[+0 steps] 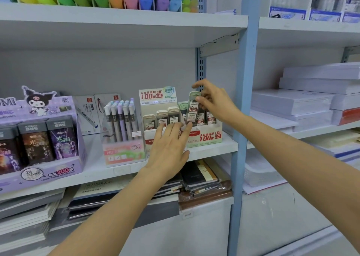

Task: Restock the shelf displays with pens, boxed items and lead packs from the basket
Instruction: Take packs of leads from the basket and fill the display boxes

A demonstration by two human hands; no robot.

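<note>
My right hand [214, 101] pinches a lead pack [193, 107] with a pale green cap and holds it upright above the green 0.7 lead display box [204, 136]. Other packs of the same kind stand in that box. My left hand [169, 144], fingers straight, rests against the front of the beige 0.5 lead display box [155, 107], which holds three packs with cream caps. Its index fingertip touches the bottom of the held pack. The basket is not in view.
A clear pen stand [122, 131] with pastel pens stands left of the lead boxes, and a purple cartoon display [41, 138] lies further left. Notebooks [202, 177] fill the shelf below. A blue upright post [243, 119] separates stacked white paper [311, 99] on the right.
</note>
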